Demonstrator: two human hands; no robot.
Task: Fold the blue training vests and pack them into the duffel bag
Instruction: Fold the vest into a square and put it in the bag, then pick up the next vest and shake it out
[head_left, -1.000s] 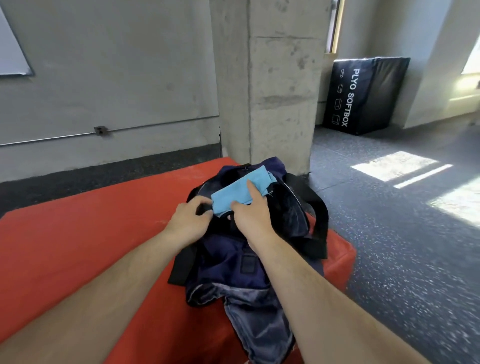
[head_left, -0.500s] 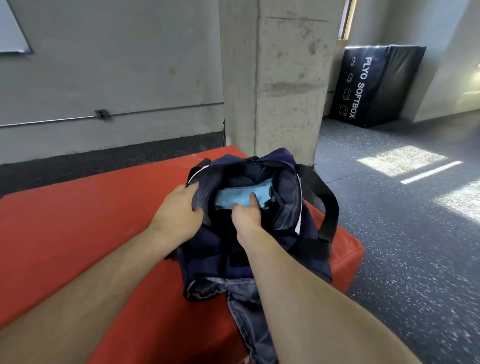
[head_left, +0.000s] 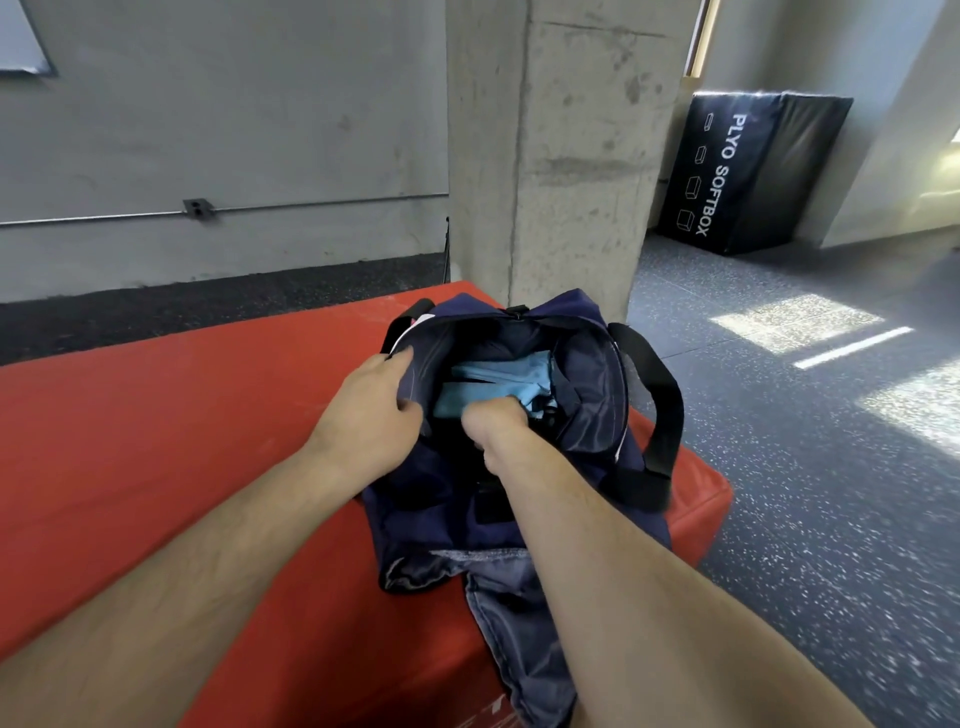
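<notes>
Lying crosswise inside duffel bag (head_left: 592, 415): vest (head_left: 498, 378)

The folded blue vest (head_left: 488, 376), which lay across the top of the duffel bag (head_left: 592, 410) a second ago, now sits down inside it. My left grip (head_left: 371, 410) has left the vest's corner and holds the bag's left rim, and the mouth gapes wider. My right grip (head_left: 493, 423) has sunk into the opening at the vest's near edge, wrist bent, fingers out of sight.
</notes>
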